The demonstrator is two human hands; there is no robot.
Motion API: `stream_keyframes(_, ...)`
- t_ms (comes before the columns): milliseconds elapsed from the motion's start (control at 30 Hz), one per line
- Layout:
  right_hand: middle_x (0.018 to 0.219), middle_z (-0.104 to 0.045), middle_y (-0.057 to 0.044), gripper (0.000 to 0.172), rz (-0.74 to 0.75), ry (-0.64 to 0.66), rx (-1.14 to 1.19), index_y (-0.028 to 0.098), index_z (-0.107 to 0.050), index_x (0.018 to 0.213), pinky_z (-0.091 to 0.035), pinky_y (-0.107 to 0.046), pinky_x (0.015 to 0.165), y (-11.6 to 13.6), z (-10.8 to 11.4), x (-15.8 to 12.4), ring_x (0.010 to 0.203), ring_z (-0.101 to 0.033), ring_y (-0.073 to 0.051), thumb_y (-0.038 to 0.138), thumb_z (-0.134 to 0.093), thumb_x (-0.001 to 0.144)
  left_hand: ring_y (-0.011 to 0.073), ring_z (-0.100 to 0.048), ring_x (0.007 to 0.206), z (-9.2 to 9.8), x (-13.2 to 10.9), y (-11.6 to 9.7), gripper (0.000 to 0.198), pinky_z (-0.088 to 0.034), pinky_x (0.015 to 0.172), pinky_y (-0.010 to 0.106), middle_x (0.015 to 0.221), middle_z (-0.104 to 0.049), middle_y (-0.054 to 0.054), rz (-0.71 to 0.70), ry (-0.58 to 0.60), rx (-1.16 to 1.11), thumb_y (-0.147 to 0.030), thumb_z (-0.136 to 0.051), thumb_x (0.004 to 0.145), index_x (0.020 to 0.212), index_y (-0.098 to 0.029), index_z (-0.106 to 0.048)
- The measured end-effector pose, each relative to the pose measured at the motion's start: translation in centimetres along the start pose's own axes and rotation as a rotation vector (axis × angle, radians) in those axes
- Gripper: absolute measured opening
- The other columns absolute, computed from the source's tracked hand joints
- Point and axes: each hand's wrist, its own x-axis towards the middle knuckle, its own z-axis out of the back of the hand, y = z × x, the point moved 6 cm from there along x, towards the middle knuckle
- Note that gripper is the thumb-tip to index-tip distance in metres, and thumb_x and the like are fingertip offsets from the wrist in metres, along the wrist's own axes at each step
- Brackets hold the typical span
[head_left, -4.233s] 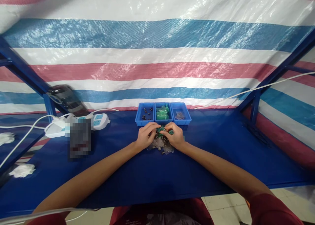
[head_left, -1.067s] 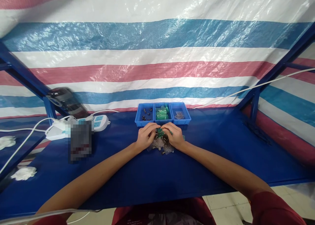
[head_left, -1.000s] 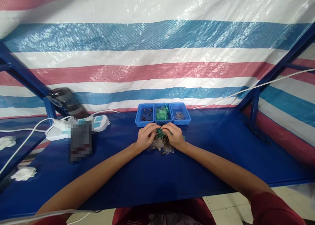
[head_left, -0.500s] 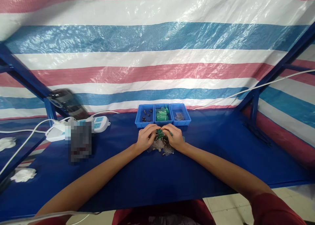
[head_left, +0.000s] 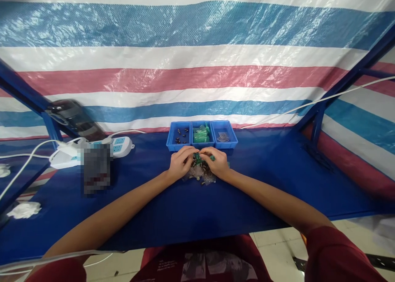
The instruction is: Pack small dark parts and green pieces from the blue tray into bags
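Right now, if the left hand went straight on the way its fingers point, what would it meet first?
Probably the right hand, which faces the left hand close by; whether they line up in depth is hard to judge.

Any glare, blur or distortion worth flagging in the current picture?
Head view: bright glare streaks the striped sheet; head view, edges: things look stretched, as through a wide lens; head view, left: a pixelated patch covers part of the power strip; head view, centre: the small parts between left hand and right hand are too small to read clearly.
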Motion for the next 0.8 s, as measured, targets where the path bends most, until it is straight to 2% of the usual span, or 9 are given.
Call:
stream_keyframes(100,0.081,-0.068,-0.005,0.015,0.036,0.002,0.005,0.018,-0.066,0.087,-0.052,-0.027,0.07,0.37,-0.01,0.09,0.072,-0.063,-0.015,0.026,-0.054,0.09,0.0126,-0.062,0.08,0.01,-0.07,0.07,0.024,-0.049,0.066,0.022,0.096,-0.065,0.008,-0.003,0.003,-0.007,-0.01,-0.046,0.087,0.102,-0.017,-0.063)
stream_keyframes(233,0.085,-0.067,-0.007,0.018,0.099,-0.003,-0.004,0.018,-0.067,0.097,-0.052,-0.029,0.072,0.79,0.07,0.17,0.077,-0.063,-0.016,0.025,-0.051,0.091,0.0132,-0.062,0.085,0.07,-0.06,0.07,0.025,-0.049,0.069,0.022,0.097,-0.065,0.008,-0.007,0.012,-0.006,-0.008,-0.045,0.087,0.104,-0.017,-0.062)
stream_keyframes(333,0.089,-0.066,-0.008,0.022,0.119,-0.007,-0.028,0.017,-0.065,0.104,-0.051,-0.03,0.073,0.76,0.1,0.13,0.079,-0.062,-0.017,0.024,-0.047,0.093,0.0117,-0.061,0.08,0.15,-0.05,0.0,0.025,-0.047,0.064,0.021,0.097,-0.064,0.008,-0.016,0.005,0.007,-0.008,-0.045,0.087,0.104,-0.017,-0.062)
stream_keyframes(433,0.083,-0.064,-0.006,0.022,0.068,-0.033,-0.05,0.017,-0.063,0.105,-0.051,-0.029,0.068,0.33,0.19,0.05,0.07,-0.059,-0.015,0.028,-0.049,0.092,0.0116,-0.061,0.078,0.14,-0.09,0.03,0.024,-0.047,0.063,0.021,0.097,-0.065,0.008,-0.014,0.006,0.021,-0.01,-0.045,0.088,0.103,-0.017,-0.062)
stream_keyframes(533,0.072,-0.061,-0.003,0.019,0.027,-0.053,-0.063,0.017,-0.063,0.094,-0.05,-0.027,0.061,0.08,0.25,0.0,0.061,-0.056,-0.014,0.033,-0.055,0.088,0.0124,-0.061,0.08,0.11,-0.12,0.1,0.024,-0.047,0.064,0.022,0.096,-0.065,0.008,-0.006,0.007,0.019,-0.011,-0.044,0.089,0.103,-0.018,-0.062)
stream_keyframes(633,0.077,-0.063,-0.004,0.015,0.053,-0.024,-0.049,0.018,-0.065,0.091,-0.051,-0.028,0.066,0.36,0.13,0.07,0.068,-0.059,-0.015,0.029,-0.053,0.09,0.013,-0.062,0.083,0.12,-0.1,0.09,0.024,-0.048,0.065,0.022,0.097,-0.064,0.008,-0.011,0.002,0.007,-0.01,-0.045,0.088,0.104,-0.018,-0.062)
stream_keyframes(733,0.09,-0.066,-0.007,0.018,0.092,-0.033,-0.03,0.019,-0.066,0.099,-0.052,-0.03,0.076,0.72,0.28,0.15,0.083,-0.062,-0.017,0.023,-0.05,0.092,0.0123,-0.061,0.08,0.12,-0.06,0.05,0.024,-0.048,0.064,0.022,0.097,-0.064,0.008,-0.018,0.0,0.003,-0.009,-0.045,0.088,0.104,-0.018,-0.062)
stream_keyframes(800,0.094,-0.067,-0.008,0.02,0.101,-0.043,-0.015,0.019,-0.065,0.103,-0.052,-0.031,0.078,0.83,0.36,0.18,0.086,-0.063,-0.017,0.021,-0.049,0.092,0.0119,-0.061,0.078,0.14,-0.03,0.02,0.024,-0.048,0.063,0.021,0.097,-0.064,0.008,-0.018,0.0,0.004,-0.01,-0.046,0.088,0.104,-0.018,-0.062)
